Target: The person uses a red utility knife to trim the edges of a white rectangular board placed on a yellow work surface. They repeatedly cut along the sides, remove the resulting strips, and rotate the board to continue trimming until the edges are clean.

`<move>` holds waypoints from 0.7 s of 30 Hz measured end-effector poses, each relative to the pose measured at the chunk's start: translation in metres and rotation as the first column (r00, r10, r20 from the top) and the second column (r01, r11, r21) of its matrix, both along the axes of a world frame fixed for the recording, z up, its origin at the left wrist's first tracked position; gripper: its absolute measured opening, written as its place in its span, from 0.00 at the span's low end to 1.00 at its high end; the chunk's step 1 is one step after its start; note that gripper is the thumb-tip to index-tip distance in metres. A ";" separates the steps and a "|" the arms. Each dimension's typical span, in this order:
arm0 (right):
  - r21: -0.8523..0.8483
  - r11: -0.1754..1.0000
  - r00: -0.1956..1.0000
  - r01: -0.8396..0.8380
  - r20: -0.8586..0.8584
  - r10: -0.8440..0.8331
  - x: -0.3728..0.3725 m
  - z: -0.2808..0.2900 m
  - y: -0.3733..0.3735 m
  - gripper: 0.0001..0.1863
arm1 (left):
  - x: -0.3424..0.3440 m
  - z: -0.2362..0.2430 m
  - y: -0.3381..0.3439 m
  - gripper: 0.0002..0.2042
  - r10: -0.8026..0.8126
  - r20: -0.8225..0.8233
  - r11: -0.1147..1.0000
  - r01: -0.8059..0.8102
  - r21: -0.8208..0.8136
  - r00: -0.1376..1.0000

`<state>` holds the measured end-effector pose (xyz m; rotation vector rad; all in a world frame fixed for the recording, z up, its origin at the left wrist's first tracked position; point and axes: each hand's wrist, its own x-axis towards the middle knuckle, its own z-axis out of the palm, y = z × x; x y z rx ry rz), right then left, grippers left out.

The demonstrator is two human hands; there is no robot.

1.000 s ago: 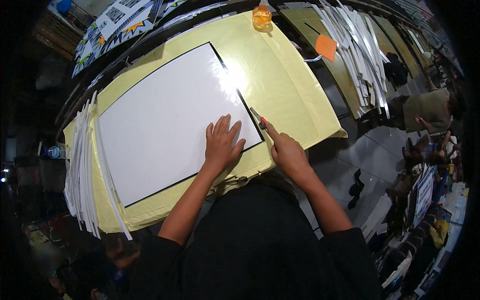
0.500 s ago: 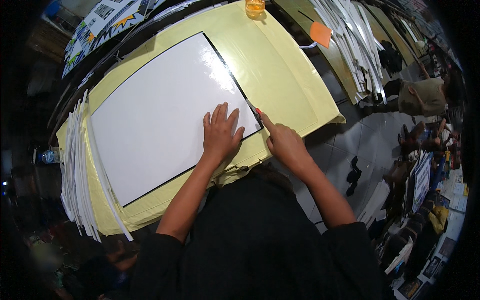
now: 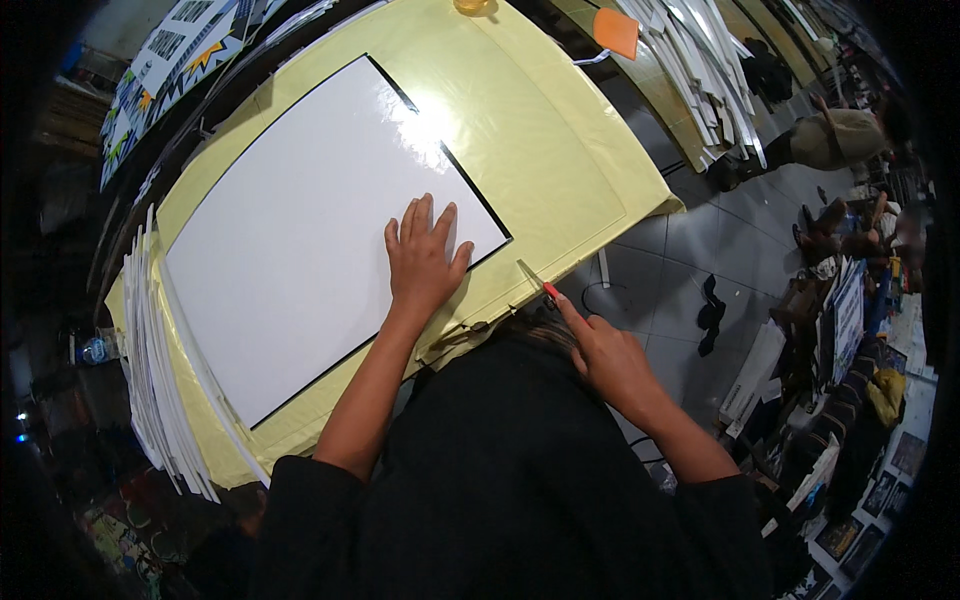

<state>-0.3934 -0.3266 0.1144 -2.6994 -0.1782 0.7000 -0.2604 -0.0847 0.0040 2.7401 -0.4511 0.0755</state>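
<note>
A large white board [image 3: 290, 230] with black edging lies on the yellow-covered table [image 3: 570, 150]. My left hand [image 3: 428, 255] rests flat on it near its right lower corner, fingers spread and holding nothing. My right hand [image 3: 610, 360] is closed around a red cutter knife [image 3: 549, 289], with the index finger stretched along it. The thin blade points up and left over the table's near edge, apart from the board's corner. My palm hides most of the knife's handle.
Long white strips [image 3: 150, 370] are stacked along the table's left edge. More strips [image 3: 690, 80] lie on a bench at far right, near an orange flap [image 3: 615, 34]. A glass [image 3: 474, 6] stands at the far edge. A person [image 3: 830, 135] is at right.
My right hand with the knife has moved toward me and right, off the board's right edge. My left hand stays on the board. The whole view has shifted slightly.
</note>
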 end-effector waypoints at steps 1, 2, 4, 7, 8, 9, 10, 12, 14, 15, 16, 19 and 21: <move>0.016 1.000 0.999 0.004 0.047 -0.005 0.003 0.003 0.001 0.40 | 0.000 0.000 0.000 0.28 0.000 -0.009 1.000 0.000 -0.001 1.000; 0.038 0.999 0.996 0.006 0.094 -0.009 0.008 0.006 0.004 0.40 | 0.000 0.002 0.000 0.28 0.001 -0.013 1.000 -0.001 -0.005 1.000; 0.074 0.997 0.985 0.009 0.171 -0.022 0.022 0.005 0.010 0.39 | -0.001 0.004 0.001 0.28 0.006 -0.023 1.000 -0.006 -0.013 1.000; 0.087 0.996 0.975 0.022 0.220 -0.041 0.046 -0.007 0.016 0.37 | -0.001 0.008 -0.001 0.28 0.010 -0.039 1.000 -0.009 0.008 0.999; 0.079 0.997 0.978 0.020 0.207 -0.036 0.051 -0.014 0.017 0.37 | -0.001 0.008 -0.001 0.28 0.006 -0.033 1.000 -0.006 -0.006 0.999; 0.071 0.997 0.980 0.018 0.195 -0.032 0.054 -0.019 0.018 0.37 | -0.001 0.009 -0.001 0.28 0.002 -0.027 1.000 -0.003 -0.021 1.000; 0.073 0.997 0.979 0.013 0.204 -0.028 0.057 -0.021 0.020 0.37 | -0.001 0.009 -0.001 0.28 -0.002 -0.022 0.999 0.002 -0.035 1.000; 0.072 0.997 0.976 0.006 0.216 -0.021 0.059 -0.024 0.022 0.36 | -0.002 0.008 -0.001 0.28 0.003 -0.025 1.000 -0.003 -0.026 1.000; 0.049 0.999 0.983 -0.014 0.184 0.005 0.059 -0.023 0.023 0.37 | -0.002 0.009 -0.001 0.28 0.006 -0.039 1.000 -0.007 -0.021 0.999; 0.038 0.999 0.986 -0.022 0.167 0.016 0.059 -0.022 0.024 0.37 | -0.001 0.010 -0.001 0.28 0.007 -0.052 1.000 -0.009 -0.022 0.999; 0.031 0.999 0.986 -0.016 0.169 0.011 0.058 -0.024 0.025 0.37 | -0.001 0.012 -0.002 0.28 0.008 -0.064 1.000 -0.010 -0.022 0.998; 0.017 1.000 0.982 -0.004 0.189 0.000 0.049 -0.032 0.025 0.39 | 0.000 0.011 -0.003 0.28 0.005 -0.062 1.000 -0.006 -0.013 0.998; 0.029 0.999 0.974 -0.018 0.225 0.011 0.042 -0.037 0.024 0.39 | -0.001 0.010 -0.003 0.28 0.008 -0.058 1.000 -0.008 -0.005 0.998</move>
